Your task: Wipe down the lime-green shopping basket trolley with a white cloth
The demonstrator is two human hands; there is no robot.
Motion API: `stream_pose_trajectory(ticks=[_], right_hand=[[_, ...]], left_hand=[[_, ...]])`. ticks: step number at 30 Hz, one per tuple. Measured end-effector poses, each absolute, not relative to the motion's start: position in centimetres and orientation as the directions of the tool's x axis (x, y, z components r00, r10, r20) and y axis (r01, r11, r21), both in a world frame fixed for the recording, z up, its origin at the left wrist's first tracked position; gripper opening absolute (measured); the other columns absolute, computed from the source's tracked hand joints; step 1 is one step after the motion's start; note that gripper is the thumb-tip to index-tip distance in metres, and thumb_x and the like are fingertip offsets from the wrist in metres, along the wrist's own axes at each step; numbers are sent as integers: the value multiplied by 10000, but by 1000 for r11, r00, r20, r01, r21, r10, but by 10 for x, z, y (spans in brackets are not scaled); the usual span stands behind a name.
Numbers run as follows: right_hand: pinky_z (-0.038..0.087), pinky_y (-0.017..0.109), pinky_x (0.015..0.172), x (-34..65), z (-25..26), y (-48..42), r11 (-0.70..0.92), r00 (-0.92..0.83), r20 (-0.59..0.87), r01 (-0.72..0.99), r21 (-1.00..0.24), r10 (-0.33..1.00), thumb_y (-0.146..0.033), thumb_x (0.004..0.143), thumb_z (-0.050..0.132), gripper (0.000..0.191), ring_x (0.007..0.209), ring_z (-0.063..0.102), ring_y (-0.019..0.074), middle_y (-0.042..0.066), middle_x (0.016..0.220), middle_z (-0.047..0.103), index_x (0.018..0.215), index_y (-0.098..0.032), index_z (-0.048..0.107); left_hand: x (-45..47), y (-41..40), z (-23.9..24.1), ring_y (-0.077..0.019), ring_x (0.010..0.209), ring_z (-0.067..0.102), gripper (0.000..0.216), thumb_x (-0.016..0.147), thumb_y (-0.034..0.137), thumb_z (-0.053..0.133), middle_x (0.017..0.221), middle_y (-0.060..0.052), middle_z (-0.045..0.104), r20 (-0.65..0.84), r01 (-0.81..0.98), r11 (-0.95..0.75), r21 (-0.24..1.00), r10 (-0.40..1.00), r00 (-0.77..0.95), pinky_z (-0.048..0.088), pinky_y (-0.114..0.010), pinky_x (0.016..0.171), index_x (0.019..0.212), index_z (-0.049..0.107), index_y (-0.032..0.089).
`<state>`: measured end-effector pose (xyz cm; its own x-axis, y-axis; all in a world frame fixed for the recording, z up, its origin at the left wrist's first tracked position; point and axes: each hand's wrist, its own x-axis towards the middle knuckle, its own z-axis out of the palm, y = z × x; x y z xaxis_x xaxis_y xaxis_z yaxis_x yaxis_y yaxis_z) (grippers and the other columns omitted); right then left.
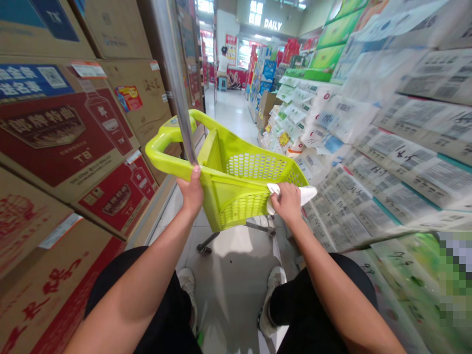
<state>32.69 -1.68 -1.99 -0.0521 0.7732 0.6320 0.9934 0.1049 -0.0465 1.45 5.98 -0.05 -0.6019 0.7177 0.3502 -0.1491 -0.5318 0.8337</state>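
A lime-green plastic shopping cart (210, 196) stands side-on in front of me, with perforated basket walls and a looped handle on its left. A metal pole (176, 83) rises beside the handle. My left hand (191, 189) is closed over the cart's near rim at the foot of the pole; its fingers are partly hidden behind the rim. At the right end of the same rim, my right hand (288, 199) presses a white cloth (308, 194) against the edge, fingers wrapped over it. Both cloth ends stick out past the hand.
Stacked cardboard boxes (62, 132) line the left side of the aisle. Packs of tissue paper (405, 147) are piled high on the right. Farther down the tiled aisle, a person (223, 64) sits on a blue stool (221, 83). Caster wheels (204, 249) stand near my shoes.
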Motion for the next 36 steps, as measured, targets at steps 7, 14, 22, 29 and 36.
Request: stream_pose_trajectory(ticks=[7, 14, 22, 29, 36], right_hand=[[344, 423, 972, 267, -5, -17, 73, 55, 668, 984, -161, 742, -360, 939, 520, 177, 998, 527, 296, 95, 967, 654, 986, -215, 610], [328, 479, 1020, 194, 9, -15, 182, 17, 653, 955, -236, 757, -470, 976, 517, 374, 1119, 513, 335, 140, 1135, 619, 1195, -177, 597], [380, 417, 959, 245, 12, -24, 432, -283, 577, 891, -137, 766, -351, 1036, 409, 522, 1096, 548, 295, 124, 1194, 655, 1517, -167, 493], [414, 402, 940, 299, 3, -32, 386, -256, 534, 911, -146, 806, -430, 1091, 395, 462, 1076, 602, 287, 111, 1178, 709, 1445, -193, 575], [427, 380, 937, 257, 11, -26, 393, -173, 596, 882, -261, 784, -455, 1102, 402, 391, 1087, 648, 272, 98, 1153, 743, 1244, -206, 669]], left_hand=[[41, 42, 4, -242, 905, 716, 473, 754, 599, 732, 939, -94, 731, 379, -132, -526, 840, 743, -551, 579, -366, 852, 931, 653, 166], [45, 41, 4, -223, 808, 708, 479, 762, 617, 737, 867, -86, 729, 384, -150, -512, 846, 779, -496, 580, -350, 774, 880, 667, 158], [20, 51, 3, -216, 844, 706, 488, 758, 617, 741, 880, -77, 723, 394, -158, -529, 834, 770, -502, 582, -341, 808, 895, 693, 151], [24, 48, 0, -214, 814, 703, 482, 759, 616, 741, 878, -77, 726, 371, -171, -523, 835, 764, -528, 581, -349, 813, 906, 688, 159], [41, 35, 3, -233, 871, 721, 469, 760, 608, 744, 921, -100, 745, 402, -148, -539, 829, 760, -511, 585, -356, 833, 888, 689, 160]])
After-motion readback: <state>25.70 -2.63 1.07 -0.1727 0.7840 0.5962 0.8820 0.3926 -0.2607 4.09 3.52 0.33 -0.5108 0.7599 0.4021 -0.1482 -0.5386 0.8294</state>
